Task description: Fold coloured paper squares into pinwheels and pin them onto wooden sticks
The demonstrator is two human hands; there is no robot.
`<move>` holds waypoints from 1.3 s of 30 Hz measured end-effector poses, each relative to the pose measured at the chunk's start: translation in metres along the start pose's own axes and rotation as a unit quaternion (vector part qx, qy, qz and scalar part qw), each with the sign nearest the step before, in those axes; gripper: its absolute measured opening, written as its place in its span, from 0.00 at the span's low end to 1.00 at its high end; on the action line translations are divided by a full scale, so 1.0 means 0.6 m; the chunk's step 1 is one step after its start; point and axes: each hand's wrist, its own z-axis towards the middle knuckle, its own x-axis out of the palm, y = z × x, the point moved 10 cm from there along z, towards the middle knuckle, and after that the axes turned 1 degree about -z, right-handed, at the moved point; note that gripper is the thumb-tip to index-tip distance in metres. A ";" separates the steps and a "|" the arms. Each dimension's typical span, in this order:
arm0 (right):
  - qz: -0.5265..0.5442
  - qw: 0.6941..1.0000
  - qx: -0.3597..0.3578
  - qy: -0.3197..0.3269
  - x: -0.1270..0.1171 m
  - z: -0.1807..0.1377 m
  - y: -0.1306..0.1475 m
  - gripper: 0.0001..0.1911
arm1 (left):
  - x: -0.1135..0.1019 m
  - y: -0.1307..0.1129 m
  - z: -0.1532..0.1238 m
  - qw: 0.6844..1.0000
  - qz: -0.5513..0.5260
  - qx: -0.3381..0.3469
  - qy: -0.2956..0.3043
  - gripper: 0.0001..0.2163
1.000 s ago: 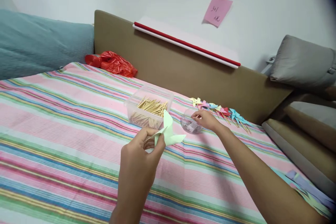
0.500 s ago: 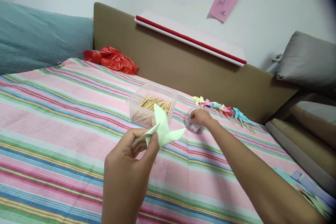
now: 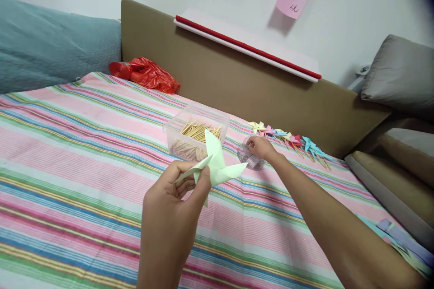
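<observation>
Left hand (image 3: 169,216) grip pinches the green paper pinwheel (image 3: 217,165) above the bed's (image 3: 84,144) middle. Right hand (image 3: 259,148) reaches into the small clear dish (image 3: 249,161) near the far edge — cannot tell whether its grip holds anything. A slack pinch could let the folds spring open; a nudge could tip the dish on soft bedding.

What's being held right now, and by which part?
The left hand pinches the pale green paper pinwheel near its centre. The right hand is at the small clear tub; whether it grips anything cannot be told.
</observation>
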 end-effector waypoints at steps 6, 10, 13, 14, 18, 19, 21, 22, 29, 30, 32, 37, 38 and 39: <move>0.071 0.996 -0.011 -0.048 -0.010 -0.011 -0.024 0.16 | 0.028 -0.001 -0.007 0.999 -0.019 -0.022 0.017 0.07; 0.134 0.988 -0.004 -0.072 -0.018 -0.012 -0.043 0.15 | 0.033 -0.001 -0.010 0.999 -0.017 -0.022 0.021 0.07; 0.195 0.977 0.009 -0.090 -0.031 -0.014 -0.055 0.14 | 0.031 0.000 -0.009 1.000 -0.020 -0.013 0.021 0.06; 0.217 0.971 0.013 -0.098 -0.037 -0.021 -0.060 0.14 | 0.032 0.001 -0.009 0.999 -0.019 -0.010 0.025 0.06; 0.292 0.944 0.023 -0.149 -0.058 -0.119 -0.094 0.14 | 0.041 0.007 -0.009 0.999 -0.014 -0.015 0.047 0.07; 0.303 0.939 0.027 -0.161 -0.055 -0.161 -0.106 0.14 | 0.044 0.008 -0.010 0.998 -0.011 -0.019 0.053 0.07; 0.312 0.933 0.048 -0.173 -0.032 -0.255 -0.133 0.12 | 0.052 0.009 -0.012 0.998 -0.009 -0.023 0.058 0.07; 0.309 0.932 0.067 -0.177 -0.015 -0.302 -0.146 0.11 | 0.057 0.009 -0.013 0.998 -0.010 -0.025 0.059 0.07; 0.288 0.922 0.176 -0.192 0.073 -0.465 -0.201 0.10 | 0.134 0.017 -0.041 0.993 0.020 -0.010 0.119 0.08; 0.291 0.921 0.179 -0.189 0.073 -0.468 -0.208 0.11 | 0.145 0.020 -0.045 0.990 0.037 -0.004 0.134 0.07; 0.299 0.921 0.172 -0.180 0.070 -0.473 -0.220 0.13 | 0.160 0.028 -0.051 0.986 0.065 0.003 0.154 0.07; 0.329 0.931 0.072 -0.141 0.057 -0.487 -0.209 0.15 | 0.182 0.040 -0.059 0.978 0.103 0.012 0.180 0.10; 0.333 0.932 0.054 -0.134 0.055 -0.489 -0.202 0.14 | 0.187 0.042 -0.061 0.976 0.112 0.013 0.187 0.10; 0.334 0.932 0.042 -0.131 0.053 -0.490 -0.196 0.14 | 0.193 0.044 -0.064 0.973 0.120 0.014 0.195 0.10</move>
